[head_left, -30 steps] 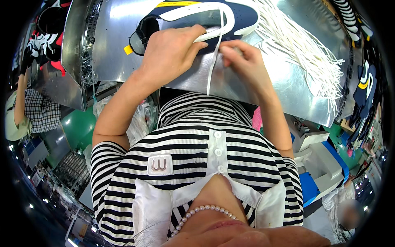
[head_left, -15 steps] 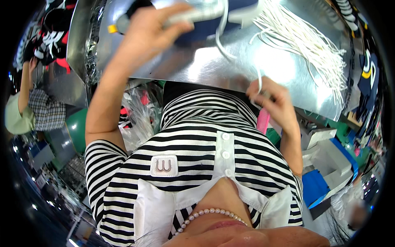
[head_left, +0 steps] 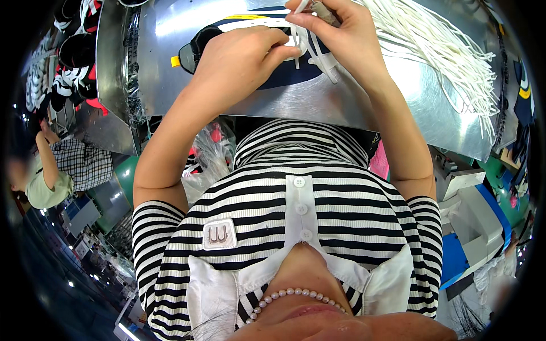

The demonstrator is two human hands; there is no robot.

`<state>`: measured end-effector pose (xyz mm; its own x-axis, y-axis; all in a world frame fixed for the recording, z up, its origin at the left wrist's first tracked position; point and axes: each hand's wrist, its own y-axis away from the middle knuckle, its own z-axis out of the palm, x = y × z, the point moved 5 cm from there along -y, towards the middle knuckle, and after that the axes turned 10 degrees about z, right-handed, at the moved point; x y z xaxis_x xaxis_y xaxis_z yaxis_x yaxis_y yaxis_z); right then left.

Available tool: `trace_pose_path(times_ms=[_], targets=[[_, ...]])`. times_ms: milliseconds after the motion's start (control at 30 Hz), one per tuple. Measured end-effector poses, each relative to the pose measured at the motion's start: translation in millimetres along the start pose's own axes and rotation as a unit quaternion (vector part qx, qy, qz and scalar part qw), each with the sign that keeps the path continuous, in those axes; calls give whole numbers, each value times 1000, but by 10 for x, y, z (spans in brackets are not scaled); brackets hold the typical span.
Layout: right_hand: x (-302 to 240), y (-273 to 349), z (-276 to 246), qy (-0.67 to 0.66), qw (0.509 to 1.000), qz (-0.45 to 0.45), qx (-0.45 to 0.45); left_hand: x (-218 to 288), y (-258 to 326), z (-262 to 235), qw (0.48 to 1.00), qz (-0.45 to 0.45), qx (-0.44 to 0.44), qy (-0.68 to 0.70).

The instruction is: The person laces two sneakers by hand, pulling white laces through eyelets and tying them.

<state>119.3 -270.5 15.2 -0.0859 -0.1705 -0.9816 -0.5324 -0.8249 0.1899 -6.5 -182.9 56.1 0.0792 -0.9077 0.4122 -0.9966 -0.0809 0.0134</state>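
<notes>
I see my left hand (head_left: pixel 239 59) pressed down on a navy shoe upper (head_left: pixel 267 68) that lies flat on the shiny metal worktop (head_left: pixel 170 51), near its far edge in the top middle of the view. Its grip is narrow: the fingers are curled over the upper and pinch a white lace (head_left: pixel 318 54) where it crosses the navy fabric. My right hand (head_left: pixel 341 34) sits just beside it, touching the same upper, thumb and forefinger closed tight on the lace end at the very top of the picture. A loose bundle of white laces (head_left: pixel 443 51) fans out over the worktop to the right of my right hand. Black and red shoes (head_left: pixel 74 68) are stacked off the left end. Lower left, another person in a checked shirt (head_left: pixel 85 165) stands well apart.
</notes>
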Motion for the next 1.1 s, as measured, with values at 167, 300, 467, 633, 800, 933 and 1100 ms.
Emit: trace_pose_path(times_ms=[167, 300, 467, 633, 800, 933, 1100], targets=[[133, -92, 0, -141, 990, 23, -12, -115, -102, 222, 997, -47, -26, 47], [288, -129, -60, -139, 990, 37, 9, -190, -91, 239, 993, -65, 16, 100], [380, 23, -99, -150, 986, 70, 1, -197, -89, 253, 992, -68, 47, 90], [204, 457, -153, 66, 995, 69, 18, -277, -92, 258, 992, -56, 81, 73], [323, 531, -15, 140, 989, -35, 23, -272, -104, 250, 993, -70, 79, 49], [340, 490, 12, 180, 983, -30, 23, -259, -105, 255, 993, -58, 84, 52], [333, 473, 89, 343, 932, -93, 68, -321, -52, 303, 985, -54, 25, 161]])
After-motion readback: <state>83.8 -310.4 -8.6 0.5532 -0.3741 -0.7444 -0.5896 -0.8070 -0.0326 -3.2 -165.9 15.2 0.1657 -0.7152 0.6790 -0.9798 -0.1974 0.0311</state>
